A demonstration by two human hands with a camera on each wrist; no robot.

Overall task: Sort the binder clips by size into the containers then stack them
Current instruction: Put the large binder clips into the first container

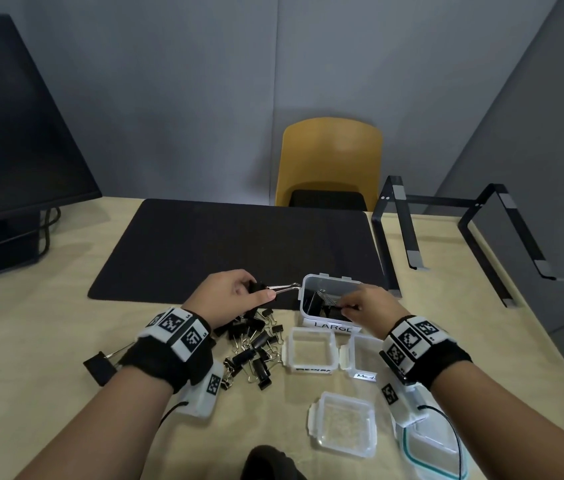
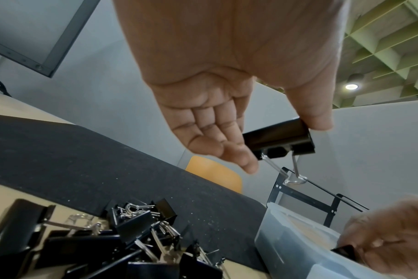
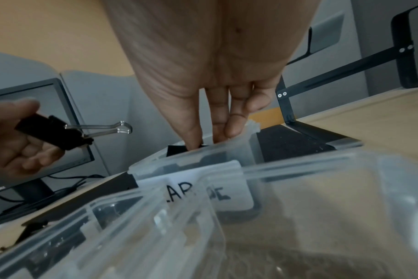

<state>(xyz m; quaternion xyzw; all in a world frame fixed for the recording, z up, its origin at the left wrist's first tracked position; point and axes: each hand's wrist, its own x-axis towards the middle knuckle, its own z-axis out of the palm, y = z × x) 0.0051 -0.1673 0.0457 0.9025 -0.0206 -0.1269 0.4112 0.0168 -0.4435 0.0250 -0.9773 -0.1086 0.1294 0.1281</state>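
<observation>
My left hand pinches a large black binder clip by its body. The clip's silver handles point right, toward the rim of the clear container labelled LARGE. In the left wrist view this clip sits between the thumb and the fingertips. My right hand reaches into the LARGE container and pinches another black clip just inside its near wall. A pile of small and medium clips lies on the table under my left hand. Two empty containers stand in front of the LARGE one.
One large clip lies apart, left of my left wrist. Two lids lie near the front edge. A black mat covers the table's middle. A monitor stands far left, a black metal stand far right, and a yellow chair behind.
</observation>
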